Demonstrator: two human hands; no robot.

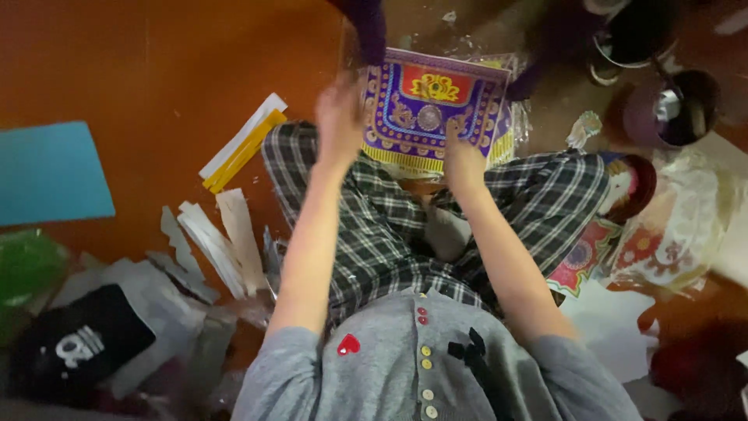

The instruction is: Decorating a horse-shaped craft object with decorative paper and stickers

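Both hands, left hand (340,117) and right hand (463,161), hold in a closed grip the glossy purple patterned sheet (428,109), flat and rectangular, above plaid trousers (382,226).

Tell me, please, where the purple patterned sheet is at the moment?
In the head view the purple patterned sheet lies top centre, just past the person's checked-trousered knees, with the left hand on its left edge and the right hand on its lower right edge.

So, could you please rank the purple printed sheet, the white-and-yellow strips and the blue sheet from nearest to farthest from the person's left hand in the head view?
1. Purple printed sheet: touching the left hand, just to its right in the picture.
2. White-and-yellow strips: on the floor, to its left in the picture.
3. Blue sheet: at the picture's far left edge.
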